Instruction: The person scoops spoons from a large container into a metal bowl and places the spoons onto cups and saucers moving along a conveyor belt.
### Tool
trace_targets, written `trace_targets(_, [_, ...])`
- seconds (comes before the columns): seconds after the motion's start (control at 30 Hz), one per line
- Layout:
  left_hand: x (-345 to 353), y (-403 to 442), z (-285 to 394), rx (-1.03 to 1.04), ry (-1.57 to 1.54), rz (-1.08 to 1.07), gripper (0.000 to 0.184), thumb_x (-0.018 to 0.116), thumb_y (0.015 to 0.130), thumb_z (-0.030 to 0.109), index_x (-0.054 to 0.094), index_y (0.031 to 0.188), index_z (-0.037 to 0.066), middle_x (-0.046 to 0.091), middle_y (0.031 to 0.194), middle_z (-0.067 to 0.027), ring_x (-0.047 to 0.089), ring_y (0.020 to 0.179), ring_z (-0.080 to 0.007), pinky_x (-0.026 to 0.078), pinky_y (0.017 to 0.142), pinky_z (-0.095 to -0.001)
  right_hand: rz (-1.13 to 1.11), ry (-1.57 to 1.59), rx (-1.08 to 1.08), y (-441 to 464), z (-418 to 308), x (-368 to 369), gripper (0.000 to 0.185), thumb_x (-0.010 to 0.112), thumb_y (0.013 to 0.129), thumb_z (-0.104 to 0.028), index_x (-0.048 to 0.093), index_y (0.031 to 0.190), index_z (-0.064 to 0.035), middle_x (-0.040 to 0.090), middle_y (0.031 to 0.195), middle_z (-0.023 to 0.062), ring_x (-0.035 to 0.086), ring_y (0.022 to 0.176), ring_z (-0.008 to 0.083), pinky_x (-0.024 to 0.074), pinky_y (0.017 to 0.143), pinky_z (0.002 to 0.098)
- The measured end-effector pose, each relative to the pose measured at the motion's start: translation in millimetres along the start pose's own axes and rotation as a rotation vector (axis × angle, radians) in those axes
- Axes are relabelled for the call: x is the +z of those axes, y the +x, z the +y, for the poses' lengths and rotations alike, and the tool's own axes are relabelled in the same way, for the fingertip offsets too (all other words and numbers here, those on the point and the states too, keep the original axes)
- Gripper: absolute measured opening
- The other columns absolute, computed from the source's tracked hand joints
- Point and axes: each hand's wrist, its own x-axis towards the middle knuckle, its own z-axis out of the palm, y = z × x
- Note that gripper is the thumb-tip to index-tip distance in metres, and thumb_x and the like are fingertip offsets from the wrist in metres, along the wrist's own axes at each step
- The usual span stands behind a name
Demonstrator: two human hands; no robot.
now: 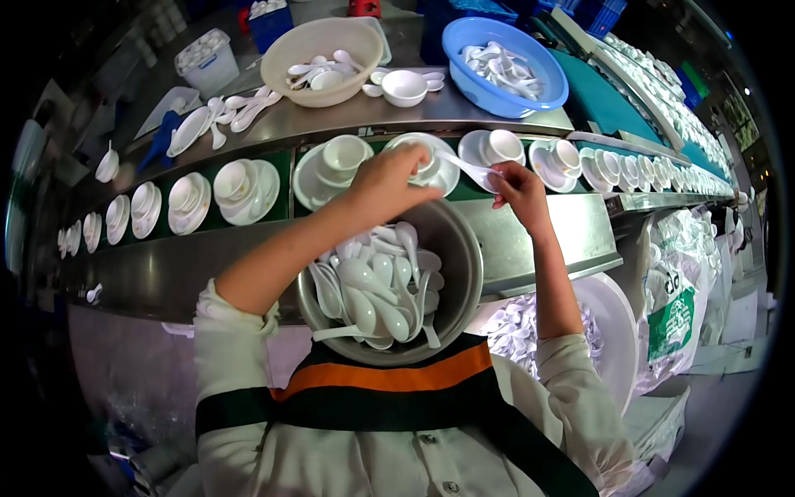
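My right hand point(520, 195) pinches a white soup spoon point(468, 172) by its handle end, with the bowl end pointing left toward a plate set. My left hand point(393, 178) is over the left side of that set, thumb and curled fingers apart; whether it touches the cup point(428, 170) there is unclear. The set's plate point(450, 178) lies on the green conveyor belt point(281, 166), partly hidden by my hand. Below my hands, close to my body, a metal basin point(474, 277) holds many white spoons point(377, 286).
Plates with stacked cups and bowls point(247, 186) line the belt both ways. On the metal shelf behind stand a beige basin point(273, 62) and a blue basin point(530, 103) of spoons, with a white bowl point(404, 87) between. A large white tub point(617, 331) of spoons is lower right, near a plastic sack point(683, 282).
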Motion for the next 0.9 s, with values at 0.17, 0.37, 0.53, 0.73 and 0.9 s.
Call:
trace_targets(0.17, [42.5, -39.5, 0.3, 0.422, 0.398, -0.417, 0.016, 0.061, 0.067, 0.010, 0.057, 0.082, 0.008, 0.053, 0.080, -0.0059, 0.052, 0.085, -0.0223, 0.041, 0.071, -0.0334, 0.017, 0.075, 0.277, 28.1, 64.5, 6.4, 0.025, 0.056, 0.084, -0.011, 0.057, 0.093, 0.0120, 0.063, 0.081, 0.0153, 0.065, 0.064, 0.0200, 0.0554, 0.050, 0.0277])
trace_targets(0.37, [30.1, -23.2, -9.6, 0.443, 0.394, -0.504, 0.006, 0.060, 0.068, 0.014, 0.059, 0.067, 0.008, 0.051, 0.077, -0.0048, 0.049, 0.082, -0.0225, 0.040, 0.072, -0.0333, -0.113, 0.026, 0.307, 18.8, 39.3, 20.5, 0.039, 0.058, 0.085, -0.021, 0.054, 0.104, 0.0127, 0.062, 0.086, 0.0153, 0.065, 0.067, 0.0186, 0.0541, 0.049, 0.0259])
trace_targets(0.53, [-12.8, -1.2, 0.6, 0.053, 0.006, -0.059, 0.010, 0.062, 0.078, 0.016, 0.065, 0.079, 0.006, 0.054, 0.070, -0.0049, 0.054, 0.062, -0.0168, 0.041, 0.058, -0.0296, -0.189, 0.198, -0.078, -18.0, -38.3, 18.5, 0.036, 0.057, 0.087, -0.024, 0.055, 0.112, 0.0011, 0.062, 0.093, 0.0072, 0.061, 0.081, 0.0119, 0.0490, 0.064, 0.0228])
trace_targets(0.73, [31.4, 29.1, 12.1, -0.171, -0.749, 0.231, 0.019, 0.061, 0.078, 0.015, 0.059, 0.085, -0.003, 0.061, 0.074, -0.0099, 0.058, 0.065, -0.0171, 0.046, 0.062, -0.0292, -0.186, 0.255, -0.109, -26.4, -51.7, 46.1, 0.026, 0.060, 0.084, -0.012, 0.056, 0.105, 0.0019, 0.063, 0.085, 0.0063, 0.058, 0.070, 0.0090, 0.0492, 0.059, 0.0221])
trace_targets(0.9, [-1.2, 4.4, 9.7, -0.236, -0.102, -0.281, 0.030, 0.065, 0.077, 0.021, 0.057, 0.100, 0.003, 0.059, 0.090, -0.0107, 0.058, 0.084, -0.0186, 0.047, 0.074, -0.0316, 0.043, -0.336, -0.037, 0.5, -4.6, 10.9, 0.021, 0.062, 0.081, -0.014, 0.061, 0.100, -0.0045, 0.065, 0.076, 0.0073, 0.063, 0.059, 0.0167, 0.0504, 0.049, 0.0228])
